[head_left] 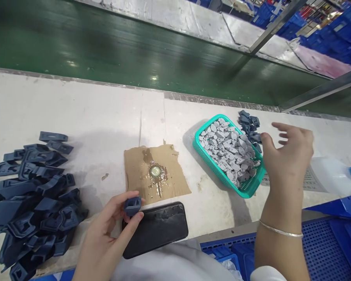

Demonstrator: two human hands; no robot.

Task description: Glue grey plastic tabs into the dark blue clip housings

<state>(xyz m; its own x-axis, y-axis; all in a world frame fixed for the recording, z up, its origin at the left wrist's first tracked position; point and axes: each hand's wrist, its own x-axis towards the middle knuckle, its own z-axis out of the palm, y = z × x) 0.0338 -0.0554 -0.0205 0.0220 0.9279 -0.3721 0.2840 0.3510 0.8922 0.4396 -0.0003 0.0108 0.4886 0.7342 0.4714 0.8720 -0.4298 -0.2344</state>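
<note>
At the worktop's [90, 105] near edge: one hollow navy plastic part [132, 206], pinched in the left hand [114, 224]; right hand [289, 150] open.
Left hand: thumb and fingers closed about the part, above one end of a black smartphone [159, 228], screen up and dark. To the left, a heaped pile of similar navy parts [38, 203]. Beyond the phone, one torn cardboard piece [174, 179], wet in patches, bearing a small round disc [155, 171] at its middle. To the right, one teal perforated basket [206, 157], filled with small grey pieces [226, 150]. Right hand: thumb and fingers wide apart, beside the basket and near a small navy cluster [245, 121]; contact cannot be told. Beyond the worktop, a green conveyor belt [128, 58]; farthest, blue crates [339, 33].
</note>
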